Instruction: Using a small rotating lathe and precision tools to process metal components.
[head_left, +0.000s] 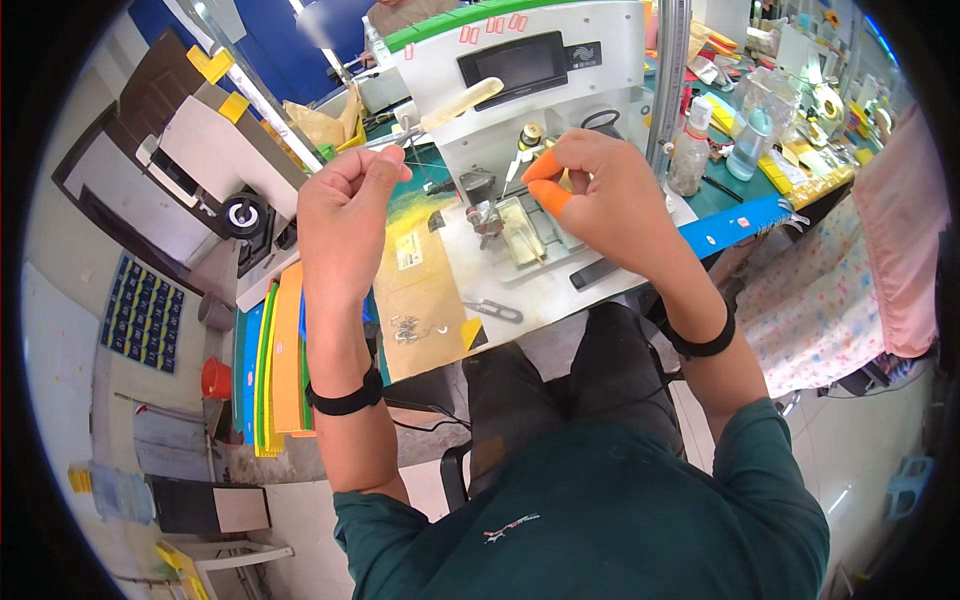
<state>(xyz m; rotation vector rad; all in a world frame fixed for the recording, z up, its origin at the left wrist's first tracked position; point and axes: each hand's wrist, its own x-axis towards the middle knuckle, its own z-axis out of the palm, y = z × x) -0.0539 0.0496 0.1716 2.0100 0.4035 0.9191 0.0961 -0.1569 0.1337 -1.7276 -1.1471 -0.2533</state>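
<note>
My left hand [348, 215] is raised over the left part of the bench, thumb and fingertips pressed together in a pinch. Whatever it grips is too small to make out. Opposite it, my right hand [608, 200] wears orange finger cots [546, 180] on two fingertips. These also close in a pinch, and what lies between them cannot be seen clearly. Both hands hover before a white machine [430, 75] with a dark screen [512, 70]. Between and below them sits a small metal fixture [486, 218] beside a shallow pale tray [520, 232].
A brown board [425, 290] bears small metal pieces [410, 328]. A grey flat tool [493, 310] and a dark bar [594, 273] lie near the front edge. A cream rod [462, 105] juts out above my left hand. Clear bottles [690, 150] stand at right.
</note>
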